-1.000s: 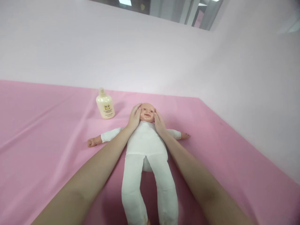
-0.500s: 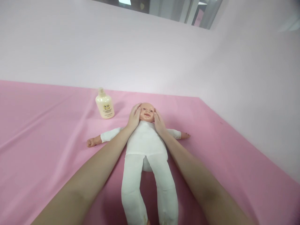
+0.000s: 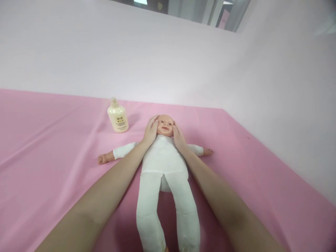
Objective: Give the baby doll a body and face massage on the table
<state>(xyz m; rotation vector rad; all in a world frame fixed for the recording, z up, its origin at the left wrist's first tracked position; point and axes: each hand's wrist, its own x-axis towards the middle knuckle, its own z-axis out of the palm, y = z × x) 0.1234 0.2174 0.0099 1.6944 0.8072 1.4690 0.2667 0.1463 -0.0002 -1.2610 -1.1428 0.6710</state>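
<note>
While the left grip [image 3: 151, 131] is lying along one side of the doll's head [image 3: 165, 125], the right grip [image 3: 179, 137] is resting against the other side, so the head is sitting between the two. Both are staying unclenched, fingers extended and pointing away from the person, with the palms facing inward. The doll [image 3: 165, 157] is lying on its back, its white-clothed torso filling the space just below the grips and between the forearms, its legs [image 3: 150, 210] reaching further back toward the person. One small arm is extending out to the left of the left grip, the other out to the right of the right grip. To the left of the left grip, near but apart from it, a pale yellow bottle [image 3: 118, 118] is standing on the pink cloth [image 3: 246, 175]. Beyond both grips, a white wall [image 3: 131, 59] is rising.
</note>
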